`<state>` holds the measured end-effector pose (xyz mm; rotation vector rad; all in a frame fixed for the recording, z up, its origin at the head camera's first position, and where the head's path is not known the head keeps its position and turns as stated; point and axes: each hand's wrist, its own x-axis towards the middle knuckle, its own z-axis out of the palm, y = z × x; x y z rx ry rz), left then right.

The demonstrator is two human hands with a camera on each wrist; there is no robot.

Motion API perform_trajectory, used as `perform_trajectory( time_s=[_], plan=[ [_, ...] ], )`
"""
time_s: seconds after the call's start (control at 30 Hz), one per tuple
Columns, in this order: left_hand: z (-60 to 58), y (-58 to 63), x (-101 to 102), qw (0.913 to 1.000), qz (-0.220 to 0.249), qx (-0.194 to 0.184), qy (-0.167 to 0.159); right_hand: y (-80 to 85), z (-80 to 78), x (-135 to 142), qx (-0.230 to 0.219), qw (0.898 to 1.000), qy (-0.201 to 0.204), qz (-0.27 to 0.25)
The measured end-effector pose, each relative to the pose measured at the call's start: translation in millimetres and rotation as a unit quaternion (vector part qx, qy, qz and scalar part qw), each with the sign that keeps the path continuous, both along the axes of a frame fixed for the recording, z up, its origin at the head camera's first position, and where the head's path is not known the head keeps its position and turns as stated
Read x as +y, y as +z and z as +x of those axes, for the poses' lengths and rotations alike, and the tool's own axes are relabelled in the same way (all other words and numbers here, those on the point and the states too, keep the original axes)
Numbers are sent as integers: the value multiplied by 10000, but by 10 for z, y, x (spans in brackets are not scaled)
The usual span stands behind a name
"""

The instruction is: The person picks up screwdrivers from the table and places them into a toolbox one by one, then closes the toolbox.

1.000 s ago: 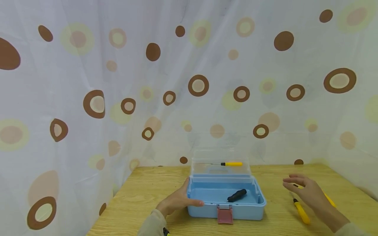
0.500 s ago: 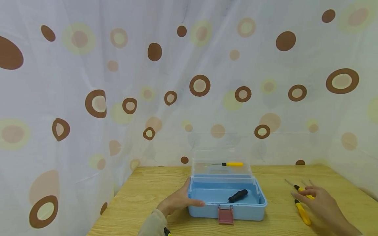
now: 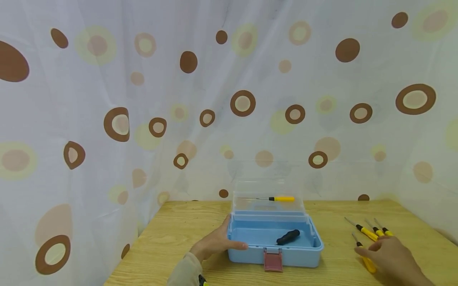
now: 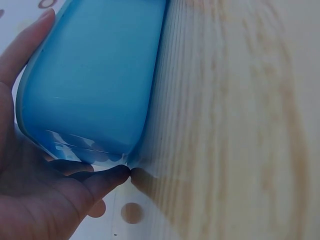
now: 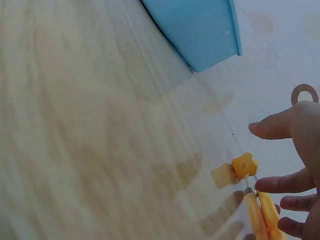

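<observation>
A light blue toolbox [image 3: 247, 257] stands on the table with its clear lid [image 3: 247, 204] raised. My left hand [image 3: 214, 243] holds its left end, thumb over the front rim and fingers around the end wall. A black-handled screwdriver [image 3: 288, 237] lies inside the box. On the right, my right hand [image 3: 395, 256] hovers low over a yellow-handled screwdriver [image 3: 370, 265], thumb and fingers spread apart. Just beyond it lie another yellow screwdriver [image 3: 367, 233] and two more, their handles partly hidden by the hand. In the right wrist view, the fingers reach around the handle end [image 5: 245, 166] without gripping.
A yellow and black screwdriver [image 3: 282, 199] shows through the raised lid. The pink latch [image 3: 273, 262] hangs down at the box front. By the left sleeve, a small black and yellow piece [image 3: 202, 281] pokes out. A dotted curtain [image 3: 264, 131] hangs behind the wooden table [image 3: 179, 230].
My right hand has moved right and toward me, lowering over the nearest yellow screwdriver and uncovering the shafts of the others. The left hand and toolbox stay put.
</observation>
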<state>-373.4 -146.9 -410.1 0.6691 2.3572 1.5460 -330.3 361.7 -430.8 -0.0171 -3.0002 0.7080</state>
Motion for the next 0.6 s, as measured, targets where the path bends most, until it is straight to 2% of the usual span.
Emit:
perform_trajectory(
  time_s=[0.17, 0.3, 0.43, 0.6],
  plan=[
    [21, 16, -2, 9998, -114, -8, 166, -18, 35, -64, -28, 9989, -158, 439],
    [18, 12, -9, 9999, -71, -21, 117, -42, 42, -83, -189, 9980, -235, 560],
    [16, -2, -13, 9999, -93, -27, 119, -53, 42, -78, -102, 9970, -72, 758],
    [3, -8, -7, 10000, -33, -3, 58, -52, 66, -82, -5, 9987, -101, 492]
  ],
)
